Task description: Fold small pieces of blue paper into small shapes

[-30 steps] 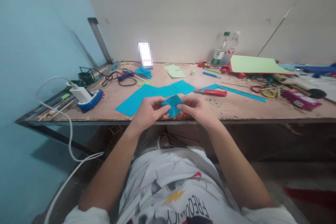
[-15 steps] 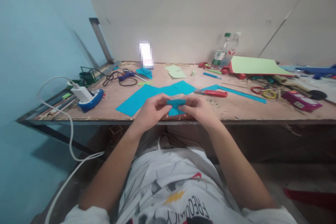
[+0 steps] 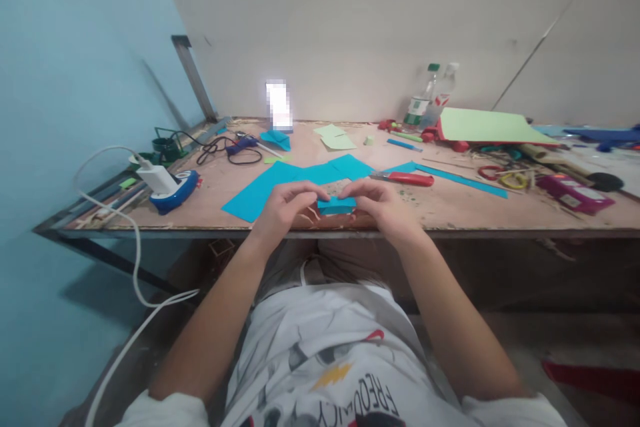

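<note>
A small folded piece of blue paper (image 3: 336, 203) is held between both hands near the table's front edge. My left hand (image 3: 289, 208) pinches its left end, with the index finger on top. On the right end, my right hand (image 3: 377, 203) has its fingertips on the upper fold. Just beyond the hands lie larger blue paper sheets (image 3: 265, 188). A red-handled utility knife (image 3: 407, 178) rests beyond my right hand, its blade end toward the blue sheets.
A lit phone (image 3: 279, 105) leans on the wall. Pale green papers (image 3: 336, 137) lie mid-table. At left is a blue power socket (image 3: 174, 193) with a white charger. Bottles (image 3: 419, 103), a blue strip (image 3: 463, 180), scissors (image 3: 513, 179) and a purple box (image 3: 574, 192) are toward the right.
The blue piece has been turned or folded over toward me, so less of its face shows. My fingers have shifted from its sides onto its upper edge.
</note>
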`<state>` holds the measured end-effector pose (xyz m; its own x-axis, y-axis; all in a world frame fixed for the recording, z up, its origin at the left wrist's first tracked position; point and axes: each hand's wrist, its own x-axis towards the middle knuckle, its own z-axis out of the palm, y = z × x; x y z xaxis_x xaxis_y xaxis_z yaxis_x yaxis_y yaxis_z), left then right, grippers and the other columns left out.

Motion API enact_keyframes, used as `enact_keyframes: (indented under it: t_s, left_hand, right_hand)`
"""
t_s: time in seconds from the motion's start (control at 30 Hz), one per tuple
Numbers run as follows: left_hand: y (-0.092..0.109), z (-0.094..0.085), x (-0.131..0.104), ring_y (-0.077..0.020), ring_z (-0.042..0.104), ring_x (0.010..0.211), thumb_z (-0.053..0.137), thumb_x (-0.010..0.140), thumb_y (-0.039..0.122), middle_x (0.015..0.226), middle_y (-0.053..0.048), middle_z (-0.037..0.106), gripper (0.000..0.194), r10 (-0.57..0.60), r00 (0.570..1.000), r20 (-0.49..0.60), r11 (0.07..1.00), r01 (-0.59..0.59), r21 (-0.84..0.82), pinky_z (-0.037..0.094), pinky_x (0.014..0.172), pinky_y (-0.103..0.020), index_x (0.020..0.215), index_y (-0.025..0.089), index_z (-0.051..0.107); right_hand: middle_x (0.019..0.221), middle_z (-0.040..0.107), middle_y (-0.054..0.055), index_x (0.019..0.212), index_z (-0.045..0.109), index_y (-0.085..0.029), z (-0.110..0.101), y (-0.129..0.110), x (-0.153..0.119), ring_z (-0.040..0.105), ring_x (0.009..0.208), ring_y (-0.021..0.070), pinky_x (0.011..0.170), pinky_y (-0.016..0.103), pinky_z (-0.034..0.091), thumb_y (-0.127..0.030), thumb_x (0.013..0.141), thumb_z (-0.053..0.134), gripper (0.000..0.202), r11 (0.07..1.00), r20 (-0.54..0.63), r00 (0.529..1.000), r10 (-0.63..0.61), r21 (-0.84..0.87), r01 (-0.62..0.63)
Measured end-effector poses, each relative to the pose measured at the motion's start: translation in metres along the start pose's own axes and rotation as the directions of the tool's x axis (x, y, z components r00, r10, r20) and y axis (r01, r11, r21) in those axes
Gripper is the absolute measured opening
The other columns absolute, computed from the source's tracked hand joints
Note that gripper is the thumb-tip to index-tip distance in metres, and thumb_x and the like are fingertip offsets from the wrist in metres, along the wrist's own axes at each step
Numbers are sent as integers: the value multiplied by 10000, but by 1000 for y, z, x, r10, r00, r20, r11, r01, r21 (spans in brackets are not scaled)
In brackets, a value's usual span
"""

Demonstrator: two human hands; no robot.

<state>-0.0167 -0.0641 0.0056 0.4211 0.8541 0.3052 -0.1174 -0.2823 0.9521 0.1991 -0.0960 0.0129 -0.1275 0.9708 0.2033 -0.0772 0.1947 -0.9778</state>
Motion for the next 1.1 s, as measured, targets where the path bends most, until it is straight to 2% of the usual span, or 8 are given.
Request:
enact_keyframes:
  t_s: [0.1, 0.23, 0.3, 0.37, 0.5, 0.63, 0.9, 1.1]
  left_hand:
    - [-1, 3, 0, -154, 695, 630, 821, 821, 353, 735, -17, 717, 201, 12, 999, -34, 1000, -11, 22, 572, 582, -237, 857, 166, 756]
    - [-4, 4, 0, -155, 686, 612, 845, 802, 310, 668, 9, 689, 225, 7, 999, -50, 999, -5, 35, 565, 576, -236, 943, 178, 730]
    - [-4, 4, -1, -161, 693, 630, 850, 799, 315, 679, 13, 687, 272, 0, 999, -47, 999, 1, 34, 563, 579, -237, 998, 183, 720]
    - [-4, 4, -1, -159, 690, 640, 859, 791, 320, 683, 17, 679, 310, -8, 999, -39, 999, 9, 36, 544, 574, -228, 1031, 182, 717]
    - [-3, 5, 0, -153, 671, 636, 845, 815, 390, 703, 5, 677, 325, -34, 999, -1, 998, 34, 53, 525, 572, -231, 1020, 166, 728]
    - [-4, 5, 0, -129, 613, 594, 786, 876, 475, 680, -12, 682, 334, -50, 998, 34, 994, 47, 100, 501, 560, -228, 870, 148, 717]
    - [-5, 10, -3, -149, 654, 669, 754, 902, 463, 723, -10, 692, 295, 5, 1000, 13, 975, -8, 221, 519, 625, -237, 874, 171, 719]
    - [-4, 12, -2, -170, 697, 668, 751, 889, 456, 729, -16, 713, 278, 10, 1000, -18, 968, -6, 253, 545, 609, -245, 860, 179, 744]
  right_hand:
    - [930, 762, 41, 801, 787, -193, 0, -1, -1, 651, 739, 158, 672, 264, 577, -244, 758, 649, 153, 1000, -3, 1000, 9, 16, -9]
    - [1017, 769, 57, 993, 814, -203, 2, -1, -3, 674, 787, 179, 687, 282, 583, -393, 839, 759, 251, 996, 70, 997, 9, -84, -3]
    - [914, 756, 51, 968, 802, -183, 3, 0, -3, 671, 758, 178, 666, 273, 561, -439, 827, 808, 292, 985, 105, 994, 23, -170, -5]
    - [770, 708, 30, 877, 777, -163, 3, 1, -3, 636, 674, 159, 610, 258, 520, -468, 836, 801, 308, 977, 91, 995, 35, -215, -15]
    - [713, 667, 16, 837, 758, -150, 1, 2, -2, 598, 627, 140, 581, 250, 476, -471, 846, 779, 322, 968, 62, 998, 24, -251, -8]
    - [728, 689, 29, 833, 758, -141, 1, 1, -1, 613, 639, 149, 585, 254, 478, -462, 846, 763, 321, 962, 64, 998, 14, -275, 4]
    - [746, 732, 47, 840, 780, -148, 3, 4, -2, 652, 662, 177, 588, 268, 506, -443, 838, 781, 295, 957, 81, 996, 24, -292, 1]
    - [772, 771, 65, 871, 792, -157, 2, 5, -2, 713, 693, 217, 623, 304, 556, -457, 853, 770, 301, 958, 104, 994, 36, -287, -5]
